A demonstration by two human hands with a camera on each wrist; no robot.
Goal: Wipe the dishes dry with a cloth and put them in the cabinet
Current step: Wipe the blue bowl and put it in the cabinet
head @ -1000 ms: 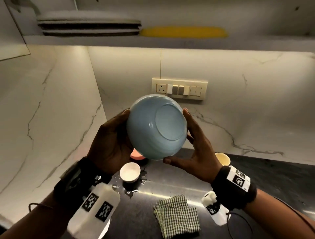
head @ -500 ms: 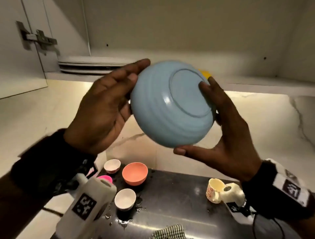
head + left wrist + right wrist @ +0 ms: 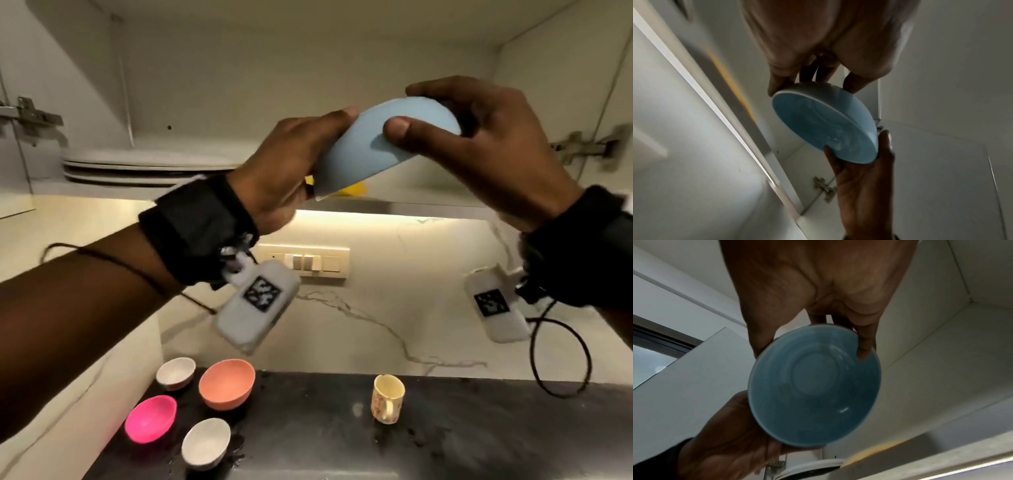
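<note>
While a second ago you held the blue bowl point(image 3: 373, 147) low, in front of the switch plate point(image 3: 305, 262) with its base turned to you, you have now lifted it into the mouth of the open cabinet point(image 3: 308, 68). It hangs in the air just above the front edge of the shelf point(image 3: 428, 205). It is tilted, with its mouth facing down and towards your left, and a yellow thing point(image 3: 354, 188) lies on the shelf close under its lower rim.

Both your hands grip it. The left hand point(image 3: 284, 171) curls round the lower rim. The right hand point(image 3: 486, 147) has its thumb on the outer wall and its fingers over the far side, and the right wrist view shows one fingertip hooked over the rim.

The checked cloth has dropped out of view, so I judge this bowl's wiping done and the putting-away under way, though the bowl is not set down yet. A stack of plates point(image 3: 144, 164) fills the shelf's left, so the free room looks to lie further right.

Two small white bowls point(image 3: 175, 372), a pink bowl point(image 3: 150, 418), an orange bowl point(image 3: 226, 383) and a mug point(image 3: 387, 397) wait on the wet bench point(image 3: 479, 431).
</note>
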